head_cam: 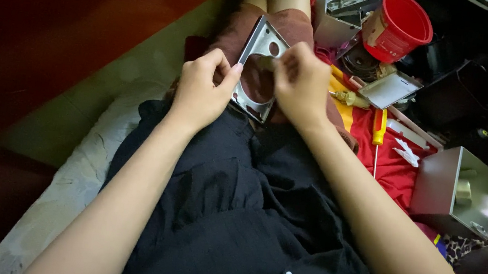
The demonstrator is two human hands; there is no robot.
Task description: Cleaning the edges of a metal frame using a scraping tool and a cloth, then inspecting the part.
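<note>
A metal frame plate [257,70] rests on the person's lap over brown shorts. The left hand [203,91] has its fingers pinched on the plate's left edge; the right hand [301,85] closes its fingers on the plate's right side. Right of the plate lies a yellow-handled screwdriver [378,131] on red cloth [391,166]; beyond the plate stands a red cup [400,22].

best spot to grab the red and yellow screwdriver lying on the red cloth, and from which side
Grip the screwdriver by its thick red and yellow handle, coming from above. It lies flat on the red cloth with the thin shaft toward the person, and the handle's top is uncovered, nearest the right hand.
</note>
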